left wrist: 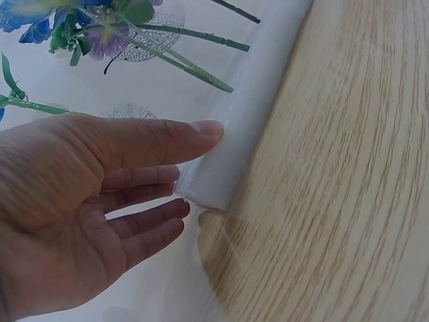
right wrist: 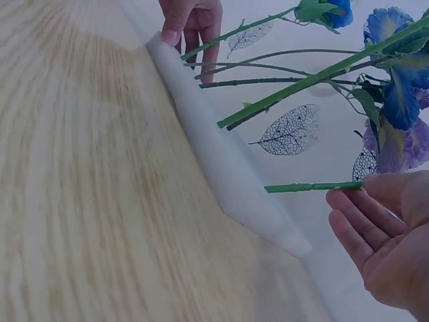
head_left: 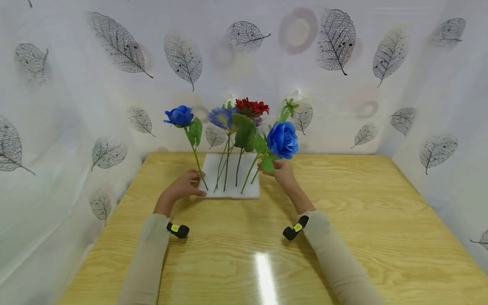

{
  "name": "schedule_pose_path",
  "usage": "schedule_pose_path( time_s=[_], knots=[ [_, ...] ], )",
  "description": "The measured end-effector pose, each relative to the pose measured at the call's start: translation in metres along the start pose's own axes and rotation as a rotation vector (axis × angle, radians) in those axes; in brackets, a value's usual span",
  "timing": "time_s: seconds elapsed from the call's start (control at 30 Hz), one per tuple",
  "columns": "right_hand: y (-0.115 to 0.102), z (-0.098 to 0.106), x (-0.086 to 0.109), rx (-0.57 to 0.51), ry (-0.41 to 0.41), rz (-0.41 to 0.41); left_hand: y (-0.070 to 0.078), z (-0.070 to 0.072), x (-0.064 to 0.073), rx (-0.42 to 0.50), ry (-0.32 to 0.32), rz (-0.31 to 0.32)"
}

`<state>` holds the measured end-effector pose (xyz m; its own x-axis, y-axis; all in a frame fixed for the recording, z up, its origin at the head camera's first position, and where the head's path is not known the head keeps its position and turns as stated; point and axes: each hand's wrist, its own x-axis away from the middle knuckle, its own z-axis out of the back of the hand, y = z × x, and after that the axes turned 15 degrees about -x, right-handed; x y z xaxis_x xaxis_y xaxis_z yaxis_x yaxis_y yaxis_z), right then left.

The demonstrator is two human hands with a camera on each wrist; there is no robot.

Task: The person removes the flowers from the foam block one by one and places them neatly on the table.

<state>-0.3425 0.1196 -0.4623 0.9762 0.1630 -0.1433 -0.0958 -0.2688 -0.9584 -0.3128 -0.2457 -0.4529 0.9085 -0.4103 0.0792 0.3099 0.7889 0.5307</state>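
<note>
A white foam block (head_left: 232,192) holds several artificial flowers upright. My left hand (head_left: 181,186) holds the block's left front corner, thumb on the front part and fingers at the left side. On the right, my right hand (right wrist: 395,235) pinches a green flower stem (right wrist: 301,188) between thumb and fingers, its lower end at the foam. The blossom of that stem is hidden in the right wrist view. A blue rose (head_left: 283,140) leans over my right hand in the head view, with a white flower (head_left: 293,103) behind it. Another blue flower (head_left: 179,115) leans left above my left hand.
Red flowers (head_left: 251,106) and a blue-violet flower (head_left: 223,117) stand mid-block, with a broad green leaf (head_left: 245,132). The wooden table (head_left: 343,220) lies beneath. Behind it hangs a white curtain (head_left: 251,72) with leaf prints.
</note>
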Motion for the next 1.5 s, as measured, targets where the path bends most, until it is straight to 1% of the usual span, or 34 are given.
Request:
schedule_pose_path(
  time_s=[0.07, 0.2, 0.33, 0.57, 0.8, 0.9, 1.03, 1.17, 1.33, 1.5],
  knots=[
    [0.001, -0.001, 0.002, -0.012, -0.010, 0.010, 0.001, 0.000, 0.000, 0.007, -0.003, 0.001],
    [0.002, -0.005, 0.004, -0.032, 0.001, 0.039, 0.002, 0.001, 0.000, 0.021, -0.006, 0.002],
    [0.003, -0.007, 0.004, -0.049, 0.008, 0.042, 0.002, 0.001, 0.000, 0.016, -0.009, 0.006],
    [0.001, -0.010, 0.003, 0.008, 0.022, 0.043, 0.000, 0.000, -0.001, 0.014, -0.012, 0.010],
    [0.000, -0.014, 0.004, -0.018, 0.061, 0.059, 0.000, -0.001, 0.000, 0.030, -0.009, 0.001],
    [0.002, -0.016, 0.003, 0.005, 0.056, 0.079, -0.001, -0.002, 0.000, 0.036, -0.006, 0.002],
    [0.003, -0.017, 0.003, 0.059, 0.036, 0.124, -0.002, -0.002, -0.001, 0.045, 0.002, -0.015],
    [0.001, -0.019, 0.005, 0.087, 0.036, 0.151, -0.002, -0.002, -0.001, 0.052, 0.005, -0.026],
    [-0.005, -0.022, 0.007, 0.130, 0.045, 0.144, -0.001, -0.002, 0.000, 0.070, 0.006, -0.030],
    [-0.015, -0.025, 0.009, 0.114, 0.060, 0.119, -0.001, -0.002, 0.001, 0.066, 0.006, -0.030]
  ],
)
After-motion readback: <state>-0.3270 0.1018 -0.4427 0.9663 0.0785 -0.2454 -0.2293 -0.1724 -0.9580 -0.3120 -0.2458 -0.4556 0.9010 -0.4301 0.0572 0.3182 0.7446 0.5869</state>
